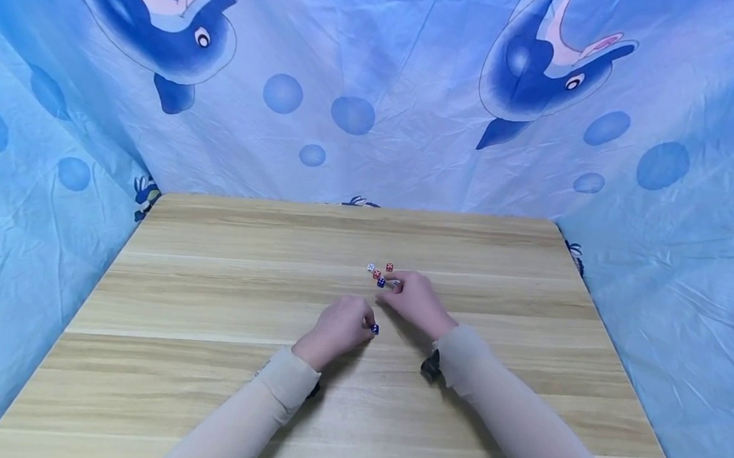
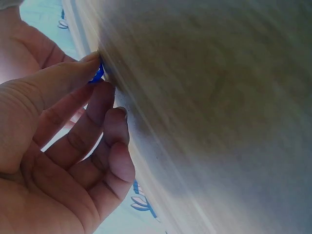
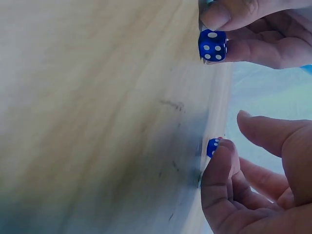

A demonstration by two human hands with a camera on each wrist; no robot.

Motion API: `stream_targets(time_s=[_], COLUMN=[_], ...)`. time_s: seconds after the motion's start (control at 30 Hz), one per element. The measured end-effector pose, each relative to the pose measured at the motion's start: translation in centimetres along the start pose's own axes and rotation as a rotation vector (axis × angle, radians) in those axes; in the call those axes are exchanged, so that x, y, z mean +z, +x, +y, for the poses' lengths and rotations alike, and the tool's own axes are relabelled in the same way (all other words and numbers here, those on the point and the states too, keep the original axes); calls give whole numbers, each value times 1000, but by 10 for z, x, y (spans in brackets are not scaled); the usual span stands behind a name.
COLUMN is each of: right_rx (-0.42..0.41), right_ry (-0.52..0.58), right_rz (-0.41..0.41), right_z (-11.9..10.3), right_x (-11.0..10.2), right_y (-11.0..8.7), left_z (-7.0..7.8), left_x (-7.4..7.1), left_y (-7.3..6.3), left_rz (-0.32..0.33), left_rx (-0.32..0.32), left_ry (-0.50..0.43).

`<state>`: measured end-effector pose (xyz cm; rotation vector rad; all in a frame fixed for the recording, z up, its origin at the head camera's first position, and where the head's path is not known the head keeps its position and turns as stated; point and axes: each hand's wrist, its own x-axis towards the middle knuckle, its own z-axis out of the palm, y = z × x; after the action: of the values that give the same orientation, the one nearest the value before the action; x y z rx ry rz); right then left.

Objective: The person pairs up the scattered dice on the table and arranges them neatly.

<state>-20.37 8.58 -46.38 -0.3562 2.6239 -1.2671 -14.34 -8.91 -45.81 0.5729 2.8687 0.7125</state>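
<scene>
My left hand [image 1: 342,326] pinches a blue die [image 1: 375,329] with white dots between thumb and fingertip, at the tabletop. The same blue die [image 2: 97,74] shows at the fingertips in the left wrist view, and up close as a blue die [image 3: 212,45] in the right wrist view. Farther back, my right hand [image 1: 417,301] reaches to a small group of dice, thumb and index finger apart. Near its fingertips lie another blue die [image 1: 381,283] and a small pale piece [image 1: 395,284], partly hidden. Beside them are two red dice [image 1: 390,267] and a white die [image 1: 370,267].
The wooden table [image 1: 193,301] carries the dice around its middle. A blue cloth [image 1: 404,167] with dolphins and bubbles hangs behind it and along both sides. Dark bands [image 1: 431,367] sit at the wrists below the pale sleeves.
</scene>
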Motion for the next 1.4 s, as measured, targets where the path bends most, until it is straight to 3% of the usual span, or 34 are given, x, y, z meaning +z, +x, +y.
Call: stream_targets(time_s=[0.4,0.63,1.07,1.4], right_rx=[20,35,-16,-9], right_ry=[-129,-160,-260,-257], right_rz=[95,110,90,-1], right_z=[-5,-6,-6,-4], right_x=[15,18,12,7], right_y=[19,22,22,8], left_z=[0,1,1,2], left_x=[-3,-2,-1,1], left_y=[-3,-2,1,3], left_rz=[-7,-10,-26,-30], left_rx=[-6,-6,-32,-43], left_ry=[-20,-25,-9,-6])
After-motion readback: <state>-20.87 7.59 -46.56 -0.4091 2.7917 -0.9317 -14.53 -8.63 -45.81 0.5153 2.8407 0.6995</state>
